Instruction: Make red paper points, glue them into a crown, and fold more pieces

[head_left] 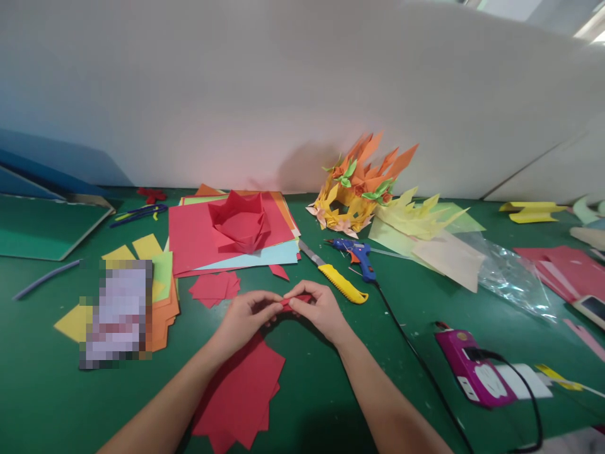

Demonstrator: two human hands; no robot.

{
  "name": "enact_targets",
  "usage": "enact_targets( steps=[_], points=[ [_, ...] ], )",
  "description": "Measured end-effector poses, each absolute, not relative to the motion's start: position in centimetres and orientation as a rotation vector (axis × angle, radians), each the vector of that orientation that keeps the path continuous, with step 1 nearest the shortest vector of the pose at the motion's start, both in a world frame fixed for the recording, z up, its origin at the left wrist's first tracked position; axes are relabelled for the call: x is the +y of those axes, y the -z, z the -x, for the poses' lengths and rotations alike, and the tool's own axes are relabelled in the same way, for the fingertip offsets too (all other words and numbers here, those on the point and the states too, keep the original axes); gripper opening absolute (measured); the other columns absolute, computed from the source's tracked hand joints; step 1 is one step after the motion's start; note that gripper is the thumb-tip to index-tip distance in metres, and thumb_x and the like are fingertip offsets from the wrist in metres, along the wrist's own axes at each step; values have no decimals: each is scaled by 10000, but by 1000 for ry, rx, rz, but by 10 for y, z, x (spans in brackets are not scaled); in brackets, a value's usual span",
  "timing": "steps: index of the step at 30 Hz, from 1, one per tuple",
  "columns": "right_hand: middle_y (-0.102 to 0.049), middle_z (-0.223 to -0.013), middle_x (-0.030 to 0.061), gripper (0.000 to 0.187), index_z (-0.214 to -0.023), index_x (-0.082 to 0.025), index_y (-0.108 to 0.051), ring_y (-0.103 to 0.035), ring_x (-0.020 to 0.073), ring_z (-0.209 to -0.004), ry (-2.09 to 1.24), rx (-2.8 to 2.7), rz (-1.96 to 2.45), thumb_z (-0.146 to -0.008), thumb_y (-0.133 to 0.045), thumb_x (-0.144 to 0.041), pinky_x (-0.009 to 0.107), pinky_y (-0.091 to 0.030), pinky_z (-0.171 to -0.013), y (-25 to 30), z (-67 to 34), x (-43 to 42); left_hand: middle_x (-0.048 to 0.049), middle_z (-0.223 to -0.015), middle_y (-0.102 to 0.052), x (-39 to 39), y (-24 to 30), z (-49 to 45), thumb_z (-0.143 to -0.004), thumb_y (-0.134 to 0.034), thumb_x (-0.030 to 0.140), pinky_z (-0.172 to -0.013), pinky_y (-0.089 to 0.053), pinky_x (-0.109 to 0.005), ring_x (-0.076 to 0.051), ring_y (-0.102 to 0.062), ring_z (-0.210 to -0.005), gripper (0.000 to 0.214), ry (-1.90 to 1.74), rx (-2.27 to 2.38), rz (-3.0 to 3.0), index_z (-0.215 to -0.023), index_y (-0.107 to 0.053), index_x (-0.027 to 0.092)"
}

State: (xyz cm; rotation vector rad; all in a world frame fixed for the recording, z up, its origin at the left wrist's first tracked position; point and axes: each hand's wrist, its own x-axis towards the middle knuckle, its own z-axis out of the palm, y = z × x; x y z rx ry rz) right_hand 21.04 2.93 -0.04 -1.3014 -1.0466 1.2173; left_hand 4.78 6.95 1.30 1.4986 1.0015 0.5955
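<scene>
Between my two hands is a small piece of folded red paper [297,302]. My left hand [250,313] pinches its left end, while my right hand [317,309] grips the right end with thumb and fingers. Fingers partly hide the paper's shape. Below my left wrist lies a stack of red paper sheets [241,394] on the green table. Smaller red paper pieces [215,287] sit just beyond my left hand, and a narrow red diamond of paper [279,272] lies beyond the fingertips. Farther back, a red folded-paper crown [240,222] rests on stacked coloured sheets [189,233].
A yellow utility knife [343,284] and a blue glue gun [358,255] lie to the right, its cord running toward me. Orange and yellow paper crowns [350,202] stand by the wall. A purple power strip [472,369] is at right, a blurred phone [118,312] at left.
</scene>
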Motion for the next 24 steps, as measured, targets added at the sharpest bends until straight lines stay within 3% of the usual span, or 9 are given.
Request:
enact_targets(
  steps=[7,13,19,24],
  points=[
    [-612,-491,-22,71,-623,-187,-689,-519,104,-436,-1256,-1011,1289,-590,-683,-249,231,-436,-466,1,-210,31,16,-551,-557,68,-13,-50,-704,-593,410,-477,-360,-204,-110,-470,-500,238,-634,975,-1598,-659,-599,176],
    [-669,-629,8,69,-661,-197,-692,-575,135,-562,-1140,-1198,1290,-660,-653,-253,257,-469,-560,1,-209,31,41,-519,-497,68,-15,-50,-691,-585,342,-470,-347,-198,-100,-437,-483,175,-669,966,-1614,-630,-556,180],
    [-624,-708,26,64,-652,-207,-652,-578,164,-695,-967,-1336,1210,-703,-624,-235,282,-459,-634,1,-209,33,15,-592,-559,69,-16,-50,-698,-597,462,-477,-404,-215,-112,-490,-503,284,-582,964,-1492,-712,-593,179],
    [-593,-704,2,93,-724,-203,-601,-547,134,-617,-1101,-1234,1245,-685,-639,-278,257,-450,-577,0,-207,33,20,-570,-559,69,-16,-50,-711,-581,496,-504,-441,-229,-118,-527,-503,316,-595,983,-1459,-716,-588,181]
  ],
)
